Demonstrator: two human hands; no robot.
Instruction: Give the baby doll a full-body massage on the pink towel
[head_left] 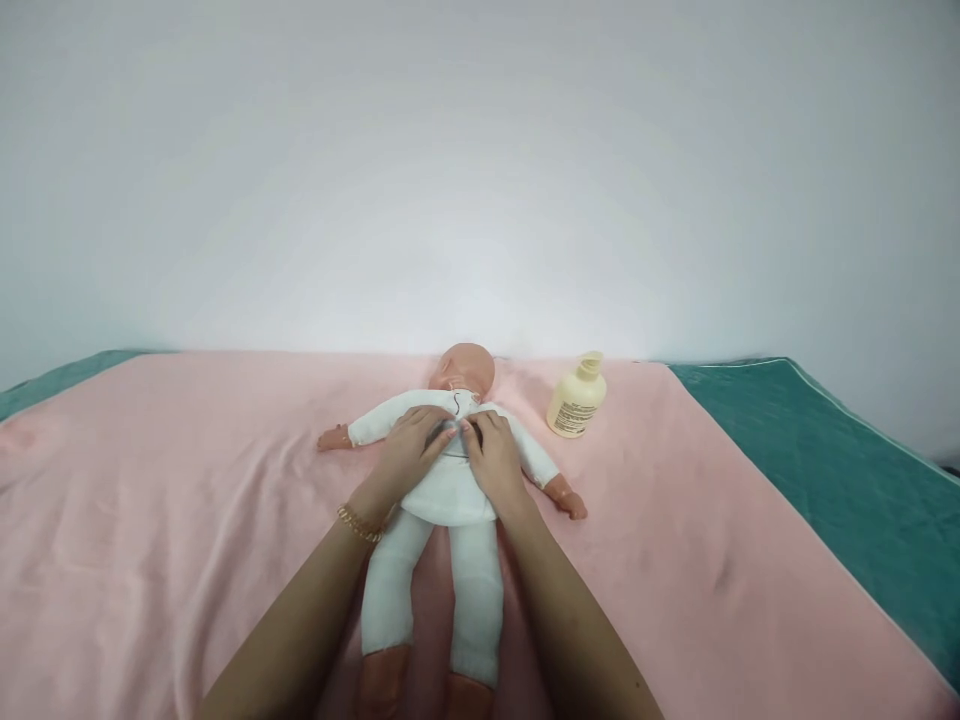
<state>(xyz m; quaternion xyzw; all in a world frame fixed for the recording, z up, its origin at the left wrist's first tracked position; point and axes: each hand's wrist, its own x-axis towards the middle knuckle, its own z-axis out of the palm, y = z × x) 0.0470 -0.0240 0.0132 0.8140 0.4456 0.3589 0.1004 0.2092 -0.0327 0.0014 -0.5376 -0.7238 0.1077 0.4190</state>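
Note:
A baby doll with a white cloth body lies stretched out, its head away from me and its feet toward me. Its arms are spread to both sides. My left hand rests flat on the left side of the doll's upper torso, fingers extended. On the right side of the same torso lies my right hand, also flat and open. The two thumbs point inward and nearly meet at the middle. A gold-coloured bracelet circles my left wrist.
A pale yellow pump bottle with printed text stands right of the doll's head. Beneath everything is a pink cloth, wrinkled at left, over a green cover. A plain pale wall rises behind.

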